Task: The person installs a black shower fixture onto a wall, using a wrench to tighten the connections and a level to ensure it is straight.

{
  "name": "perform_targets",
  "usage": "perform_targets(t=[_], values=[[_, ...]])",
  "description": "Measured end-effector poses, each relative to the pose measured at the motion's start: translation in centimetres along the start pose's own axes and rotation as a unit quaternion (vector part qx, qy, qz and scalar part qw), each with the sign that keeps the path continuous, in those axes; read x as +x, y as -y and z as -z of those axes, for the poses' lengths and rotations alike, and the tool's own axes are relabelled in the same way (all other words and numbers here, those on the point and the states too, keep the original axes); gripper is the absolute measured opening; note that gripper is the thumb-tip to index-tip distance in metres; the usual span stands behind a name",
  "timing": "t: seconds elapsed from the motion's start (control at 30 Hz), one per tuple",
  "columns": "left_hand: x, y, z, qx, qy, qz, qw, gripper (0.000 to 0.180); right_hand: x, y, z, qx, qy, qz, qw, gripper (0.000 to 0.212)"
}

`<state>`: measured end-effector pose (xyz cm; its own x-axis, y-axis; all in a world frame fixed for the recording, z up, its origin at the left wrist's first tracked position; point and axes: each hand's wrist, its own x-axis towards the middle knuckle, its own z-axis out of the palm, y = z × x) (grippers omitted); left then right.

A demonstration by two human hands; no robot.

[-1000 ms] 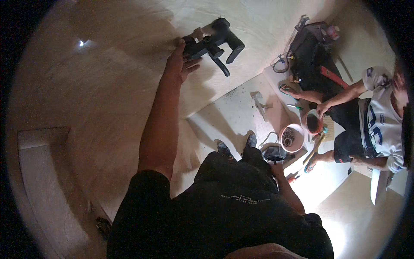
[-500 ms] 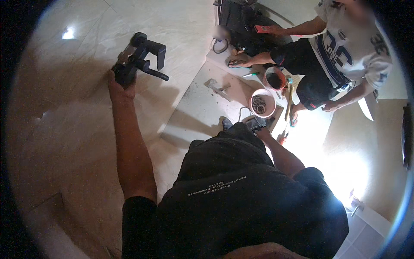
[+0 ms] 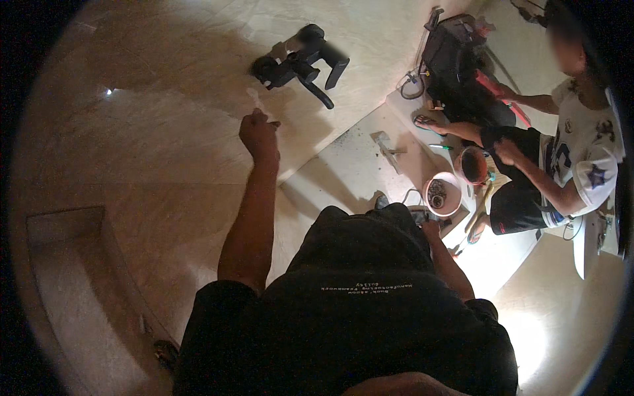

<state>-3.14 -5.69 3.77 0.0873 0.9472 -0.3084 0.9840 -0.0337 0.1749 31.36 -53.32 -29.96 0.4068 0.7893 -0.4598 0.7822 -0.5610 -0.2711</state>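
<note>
A black shower mixer (image 3: 297, 66) with a lever and spout is fixed to the marbled tiled wall (image 3: 165, 145). Just below it is my left hand (image 3: 259, 137), raised with its fingers curled in and apart from the fitting. A pale, thin streak shows above those fingertips; whether I hold it or it lies on the wall, I cannot make out. My right hand (image 3: 430, 231) hangs low by my right thigh, next to a dark shape near my feet. Its fingers are mostly hidden.
A pale bucket (image 3: 444, 193) with grey contents and a reddish bucket (image 3: 471, 165) stand on the floor. A trowel (image 3: 388, 152) lies near the wall. A person (image 3: 574, 152) sits at right, holding something red, beside a black bag (image 3: 456, 66). A recessed niche (image 3: 72, 264) is at left.
My left hand has come away from the mixer's underside and now sits below it, fingers curled. The view has shifted left. The seated person has leaned and brought one hand over the knee.
</note>
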Motion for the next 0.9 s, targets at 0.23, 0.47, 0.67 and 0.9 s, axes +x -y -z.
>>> perform_targets(t=[0.23, 0.47, 0.67, 0.9], values=[[-2.2, -8.7, 0.2, -0.147, -0.431, -0.326, 0.828, 0.046, 0.2, -6.4, -6.1, -0.045, -0.043, 0.009, 0.998, 0.032], [-0.2, -7.1, -0.7, -0.008, -0.397, -0.363, 0.843, 0.061, -0.5, 8.4, -2.5, 0.171, 0.012, -0.092, 0.981, 0.037], [0.9, -9.8, -0.7, 0.011, -0.398, -0.417, 0.817, 0.058, -4.2, 7.0, -3.8, 0.156, 0.012, -0.047, 0.987, 0.04], [-6.4, -4.3, -6.6, -0.119, -0.366, -0.428, 0.818, 0.019, -1.4, 3.1, -4.5, 0.154, 0.026, -0.059, 0.986, 0.039]])
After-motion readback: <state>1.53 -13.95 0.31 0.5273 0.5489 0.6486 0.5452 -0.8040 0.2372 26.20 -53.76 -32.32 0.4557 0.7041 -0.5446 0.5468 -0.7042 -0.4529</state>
